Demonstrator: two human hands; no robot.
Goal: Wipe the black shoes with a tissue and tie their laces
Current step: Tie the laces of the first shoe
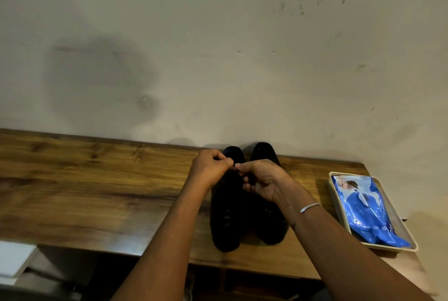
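Quick count: two black shoes (pixel 226 216), two hands (pixel 211 170), one blue tissue pack (pixel 363 211), one tray (pixel 397 220), one wooden table (pixel 84 191), one silver bangle (pixel 310 207). That's everything I can count.

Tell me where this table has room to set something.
Widest: the table left of the black shoes, wall to front edge. A narrow strip between shoes and tray. Crowded: left hand and right hand pinch the laces; a blue pack fills the tray.

bare table (pixel 84 186) left of shoes (pixel 228 216); tray (pixel 409 240) near their right
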